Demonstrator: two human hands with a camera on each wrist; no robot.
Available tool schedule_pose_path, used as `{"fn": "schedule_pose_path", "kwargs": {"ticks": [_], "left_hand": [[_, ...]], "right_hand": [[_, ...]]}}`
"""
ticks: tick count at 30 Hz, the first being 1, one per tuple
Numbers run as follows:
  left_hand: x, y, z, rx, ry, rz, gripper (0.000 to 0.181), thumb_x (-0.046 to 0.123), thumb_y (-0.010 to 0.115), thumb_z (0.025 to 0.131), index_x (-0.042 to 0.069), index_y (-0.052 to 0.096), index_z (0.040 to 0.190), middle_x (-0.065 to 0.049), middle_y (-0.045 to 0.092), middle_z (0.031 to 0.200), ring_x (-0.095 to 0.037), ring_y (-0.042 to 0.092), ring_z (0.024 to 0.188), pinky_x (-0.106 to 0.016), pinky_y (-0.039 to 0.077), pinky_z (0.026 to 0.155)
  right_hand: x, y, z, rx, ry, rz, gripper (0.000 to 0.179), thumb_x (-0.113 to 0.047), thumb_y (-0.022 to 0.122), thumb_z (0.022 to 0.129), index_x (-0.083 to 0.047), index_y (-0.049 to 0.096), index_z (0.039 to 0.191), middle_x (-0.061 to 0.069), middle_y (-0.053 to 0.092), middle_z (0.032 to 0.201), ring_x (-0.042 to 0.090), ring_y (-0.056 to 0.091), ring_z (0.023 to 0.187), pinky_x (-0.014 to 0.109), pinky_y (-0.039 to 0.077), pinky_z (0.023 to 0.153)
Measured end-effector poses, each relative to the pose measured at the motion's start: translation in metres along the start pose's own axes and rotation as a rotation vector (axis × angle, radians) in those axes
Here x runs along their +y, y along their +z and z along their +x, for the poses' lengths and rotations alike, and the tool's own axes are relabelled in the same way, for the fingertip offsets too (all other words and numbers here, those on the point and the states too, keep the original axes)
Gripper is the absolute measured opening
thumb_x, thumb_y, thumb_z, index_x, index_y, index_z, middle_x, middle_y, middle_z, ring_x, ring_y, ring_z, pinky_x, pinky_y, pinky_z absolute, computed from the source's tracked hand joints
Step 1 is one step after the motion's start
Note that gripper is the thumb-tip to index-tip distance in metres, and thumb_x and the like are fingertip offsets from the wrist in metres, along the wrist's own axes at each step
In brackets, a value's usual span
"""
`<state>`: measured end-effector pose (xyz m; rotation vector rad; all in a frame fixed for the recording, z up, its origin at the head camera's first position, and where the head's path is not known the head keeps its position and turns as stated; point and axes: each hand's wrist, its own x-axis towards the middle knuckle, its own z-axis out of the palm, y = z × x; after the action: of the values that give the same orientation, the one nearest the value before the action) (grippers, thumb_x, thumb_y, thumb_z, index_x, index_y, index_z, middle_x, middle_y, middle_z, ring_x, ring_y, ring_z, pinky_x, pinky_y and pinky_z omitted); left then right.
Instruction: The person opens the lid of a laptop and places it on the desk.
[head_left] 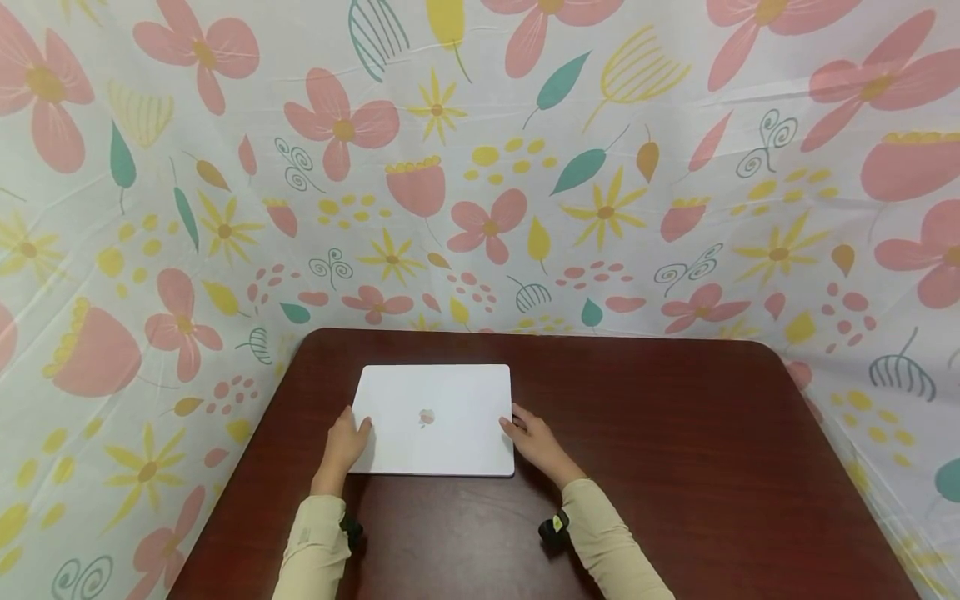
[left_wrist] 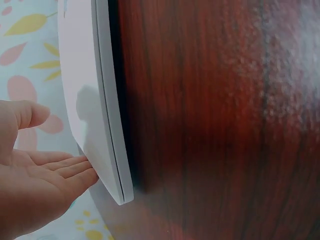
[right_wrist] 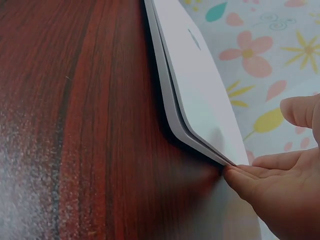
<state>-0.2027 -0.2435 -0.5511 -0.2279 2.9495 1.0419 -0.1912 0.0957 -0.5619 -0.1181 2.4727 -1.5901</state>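
A closed silver laptop with an apple logo on its lid lies flat on the dark brown table, left of the middle. At its left side is my left hand, its straight fingers touching the edge near the front corner. The left thumb stands raised, apart from the lid. On the opposite side my right hand has its extended fingertips against the laptop's edge, with that thumb also held up off the lid. A thin dark seam shows between lid and base in the right wrist view.
The reddish-brown wooden table has rounded far corners. Behind and beside it hangs a white cloth printed with pink, yellow and green flowers and leaves. Dark wrist devices sit at the cuffs of the beige sleeves.
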Motion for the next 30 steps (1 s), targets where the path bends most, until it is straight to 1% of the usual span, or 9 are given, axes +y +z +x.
{"fn": "schedule_pose_path", "kwargs": {"ticks": [6,15,21,25,27,30], "left_hand": [[0.003,-0.002,-0.001,0.009,0.006,-0.010,0.059,0.012,0.047,0.094,-0.029,0.028,0.132,-0.046,0.034,0.134,-0.055,0.035,0.127,-0.056,0.032,0.106],[0.006,-0.001,-0.001,-0.009,-0.045,-0.055,0.062,0.011,0.050,0.091,-0.028,0.027,0.134,-0.045,0.031,0.137,-0.054,0.032,0.130,-0.056,0.031,0.107],[0.006,0.002,-0.001,0.000,-0.037,-0.046,0.062,0.012,0.051,0.089,-0.027,0.030,0.133,-0.045,0.036,0.135,-0.054,0.037,0.127,-0.056,0.034,0.105],[0.010,0.003,-0.002,-0.019,-0.041,-0.075,0.063,0.011,0.051,0.088,-0.028,0.030,0.133,-0.044,0.034,0.136,-0.053,0.034,0.129,-0.056,0.032,0.106],[0.011,0.003,-0.002,-0.036,-0.053,-0.096,0.063,0.011,0.050,0.089,-0.027,0.028,0.134,-0.044,0.032,0.138,-0.052,0.031,0.131,-0.056,0.030,0.108],[0.013,0.004,-0.002,-0.044,-0.057,-0.108,0.063,0.011,0.051,0.089,-0.027,0.028,0.134,-0.044,0.031,0.138,-0.052,0.030,0.132,-0.056,0.029,0.108]], "right_hand": [[0.000,-0.001,0.001,-0.002,0.004,-0.012,0.061,-0.031,0.051,0.100,0.010,0.036,0.142,0.027,0.040,0.144,0.039,0.045,0.129,0.046,0.043,0.101],[0.000,0.000,0.000,0.009,0.010,-0.004,0.062,-0.032,0.052,0.099,0.011,0.037,0.142,0.028,0.041,0.144,0.039,0.046,0.128,0.046,0.043,0.100],[0.000,-0.002,0.000,0.047,0.013,-0.033,0.060,-0.030,0.053,0.099,0.013,0.039,0.139,0.030,0.043,0.140,0.040,0.050,0.124,0.045,0.046,0.098],[0.000,-0.005,-0.001,0.084,0.003,-0.044,0.056,-0.026,0.053,0.100,0.015,0.043,0.136,0.030,0.046,0.138,0.040,0.052,0.121,0.047,0.046,0.097],[0.000,-0.008,-0.002,0.103,0.006,-0.043,0.054,-0.025,0.053,0.100,0.015,0.044,0.135,0.030,0.047,0.137,0.040,0.052,0.122,0.048,0.044,0.098],[0.001,-0.011,-0.002,0.123,0.017,-0.038,0.053,-0.025,0.052,0.100,0.015,0.045,0.134,0.029,0.047,0.137,0.040,0.050,0.124,0.048,0.042,0.101]]}}
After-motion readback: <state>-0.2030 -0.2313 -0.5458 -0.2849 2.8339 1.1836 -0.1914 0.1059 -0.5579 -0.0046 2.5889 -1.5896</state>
